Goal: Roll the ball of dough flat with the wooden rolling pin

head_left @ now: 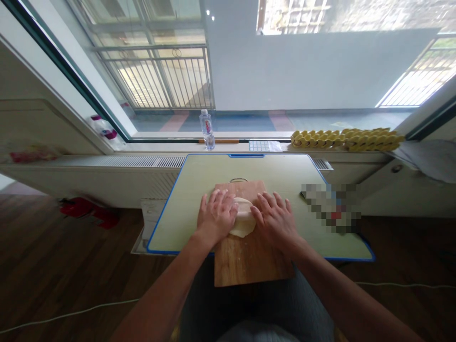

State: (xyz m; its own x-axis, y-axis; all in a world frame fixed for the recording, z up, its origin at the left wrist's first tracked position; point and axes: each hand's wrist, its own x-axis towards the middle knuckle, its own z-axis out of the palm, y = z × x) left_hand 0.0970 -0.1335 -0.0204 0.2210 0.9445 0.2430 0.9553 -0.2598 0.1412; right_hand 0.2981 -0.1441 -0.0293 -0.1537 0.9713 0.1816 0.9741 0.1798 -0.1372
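A flat, roughly round sheet of pale dough [242, 229] lies on a wooden cutting board [245, 263]. Across it runs a pale band that looks like a rolling pin [244, 211], its ends hidden beneath my hands. My left hand [217, 213] rests palm down at the dough's left side, fingers stretched forward. On the right side my right hand [276, 216] lies the same way, with its fingers spread. Both thumbs point inward near the band. The board's near end juts past the table edge above my lap.
The board lies on a pale green table [285, 168] with blue edging. A blurred-out item [331, 209] is on its right. A water bottle [207, 130] and yellow egg-tray-like packing [345, 139] stand on the windowsill. Red objects [89, 211] lie on the floor at left.
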